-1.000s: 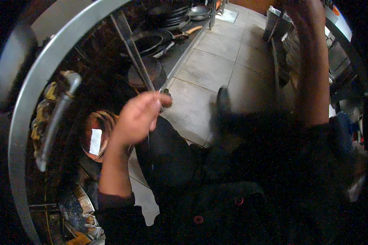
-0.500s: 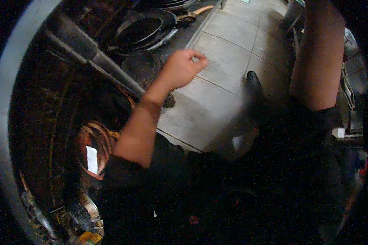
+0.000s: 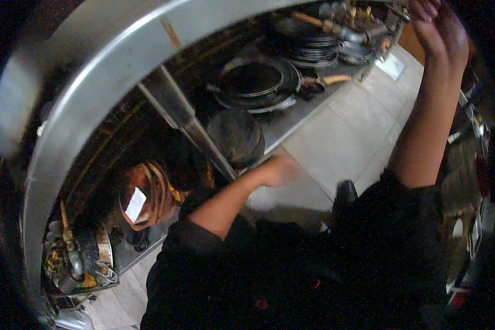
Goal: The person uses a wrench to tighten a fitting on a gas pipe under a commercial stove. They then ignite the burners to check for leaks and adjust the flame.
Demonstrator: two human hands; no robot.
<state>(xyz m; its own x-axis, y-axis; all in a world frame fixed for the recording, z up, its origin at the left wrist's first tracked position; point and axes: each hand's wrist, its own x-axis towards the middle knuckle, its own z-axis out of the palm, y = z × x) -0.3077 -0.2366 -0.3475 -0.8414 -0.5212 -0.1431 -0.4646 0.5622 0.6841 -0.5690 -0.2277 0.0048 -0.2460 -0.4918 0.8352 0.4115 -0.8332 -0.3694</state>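
Observation:
My left hand [image 3: 280,169] hangs over the tiled floor, beside the dark round pan [image 3: 235,135] on the low shelf. Motion smears its fingers, and nothing can be made out in it. My right hand [image 3: 441,33] is raised at the upper right, close to the picture's edge. Its fingers look curled in shadow; whatever they hold, if anything, is hidden.
A metal counter edge [image 3: 102,69] curves above the low shelf [image 3: 297,118]. Frying pans [image 3: 297,82], stacked dark pans [image 3: 313,52] and a brownish round vessel with a white label [image 3: 157,209] stand there. A metal leg [image 3: 201,140] slants before them. My shoe [image 3: 345,192] is on the tiles [image 3: 335,137].
The view has shifted, showing more counter and shelf on the left. My left hand was pinched over the tiles and is now lower and blurred. My right hand has come into view.

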